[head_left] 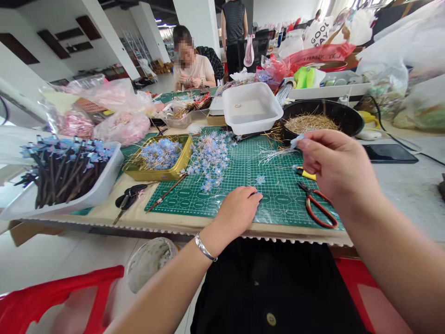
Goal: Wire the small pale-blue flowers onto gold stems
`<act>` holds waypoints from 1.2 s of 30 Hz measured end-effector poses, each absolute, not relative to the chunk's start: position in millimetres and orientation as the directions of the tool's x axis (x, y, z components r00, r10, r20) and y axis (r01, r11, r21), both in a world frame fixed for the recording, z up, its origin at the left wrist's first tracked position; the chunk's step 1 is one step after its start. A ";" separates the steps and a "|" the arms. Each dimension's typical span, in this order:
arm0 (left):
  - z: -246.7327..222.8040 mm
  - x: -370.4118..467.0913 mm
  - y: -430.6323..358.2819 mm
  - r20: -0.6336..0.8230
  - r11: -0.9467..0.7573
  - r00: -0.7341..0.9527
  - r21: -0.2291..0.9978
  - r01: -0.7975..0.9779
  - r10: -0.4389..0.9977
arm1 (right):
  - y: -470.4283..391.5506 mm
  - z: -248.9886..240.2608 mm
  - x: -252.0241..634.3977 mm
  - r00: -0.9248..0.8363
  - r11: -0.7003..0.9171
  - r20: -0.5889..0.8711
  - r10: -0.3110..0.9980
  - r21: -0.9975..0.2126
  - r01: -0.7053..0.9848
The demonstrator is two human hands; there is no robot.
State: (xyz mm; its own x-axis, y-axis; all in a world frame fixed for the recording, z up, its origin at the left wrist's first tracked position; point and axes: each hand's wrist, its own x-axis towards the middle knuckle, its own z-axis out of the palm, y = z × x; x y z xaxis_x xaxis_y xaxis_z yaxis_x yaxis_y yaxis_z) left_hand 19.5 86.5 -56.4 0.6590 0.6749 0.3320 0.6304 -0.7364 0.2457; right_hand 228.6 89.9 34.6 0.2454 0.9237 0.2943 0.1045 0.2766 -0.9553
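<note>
Pinching a small pale-blue piece between thumb and fingertips, the right hand is hovering right of the frame's center, its grip closed on that piece. The left hand is resting on the green cutting mat at lower center, its fingers curling; whether they are gripping anything, I cannot tell. A single blue flower is lying on the mat just beyond those fingers. To its left, near the center, a heap of blue flowers with thin stems is spreading over the mat, and a gold tin beside it is holding more of them.

Below the right hand's fingers, pliers with red handles are lying on the mat. A black bowl at upper right is holding straw-colored stems, with a phone lying below and to its right. A white container is sitting at upper center. At the left edge, a white tray is carrying dark sticks with blue tips, and black scissors are lying between it and the mat. In the upper center-left, another person is sitting across the table, bringing both hands together.
</note>
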 end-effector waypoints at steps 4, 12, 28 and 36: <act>-43.8 14.5 89.2 0.411 -0.697 0.567 0.343 0.629 0.714 | 62.9 45.0 232.7 0.246 0.261 0.244 0.938 -0.965 -0.038; 14.5 16.5 49.4 0.538 -0.600 0.274 0.660 0.452 0.797 | 7.9 8.1 215.2 0.039 -0.108 -0.108 0.993 -0.994 -0.014; -11.6 22.9 -10.8 -0.315 0.531 0.678 0.837 -0.131 0.664 | -27.2 3.5 215.7 -0.267 -0.474 -0.434 0.861 -0.873 -0.110; -18.6 25.0 -21.5 -0.255 0.470 0.583 0.846 -0.252 0.772 | -37.6 14.4 214.2 -0.092 0.045 -0.006 0.996 -0.844 0.535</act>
State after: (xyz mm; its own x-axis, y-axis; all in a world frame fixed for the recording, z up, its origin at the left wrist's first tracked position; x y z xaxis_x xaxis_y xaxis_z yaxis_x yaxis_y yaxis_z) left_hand 25.0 -21.5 -18.6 0.5827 0.7715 -0.2555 -0.2517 0.4702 0.8459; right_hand 214.2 -37.6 14.4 -0.0921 0.9957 -0.0059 0.5349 0.0445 -0.8437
